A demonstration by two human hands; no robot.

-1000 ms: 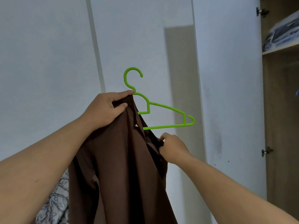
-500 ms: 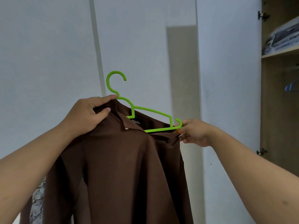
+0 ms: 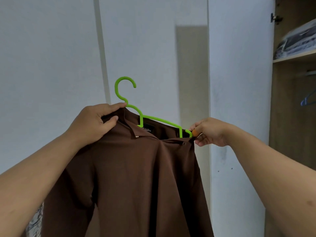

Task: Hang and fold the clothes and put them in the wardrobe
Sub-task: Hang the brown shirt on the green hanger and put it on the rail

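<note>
The wardrobe [image 3: 239, 100] fills the room ahead, its white doors shut on the left and centre. Its open compartment is off to the right, well apart from the hands, with one shelf [image 3: 294, 57] carrying a bundle in clear wrapping [image 3: 297, 43]. Below it I can make out what looks like one blue hanger [image 3: 309, 98], blurred.

Held up in front of the doors is one brown shirt [image 3: 136, 177], hanging long and straight down, its collar at the top. Inside the collar sits one green hanger [image 3: 160, 119], its long axis running left to right and sloping a little down toward the right. Its hook [image 3: 124, 88] stands up above the collar, close to the left hand.

The left hand [image 3: 93, 124] grips the shirt's left shoulder and the hanger together, fingers curled over the cloth just under the hook. The right hand [image 3: 211, 131] pinches the shirt's edge at the hanger's right tip, thumb and fingers closed on the fabric there; the green tip shows bare just beside them.

So the right shoulder looks not quite seated, I'd say. The cloth wants drawing rightward over that tip, and the right hand is the one placed for it. The open compartment also lies on that side.

Two hands, one shirt, one green hanger.
</note>
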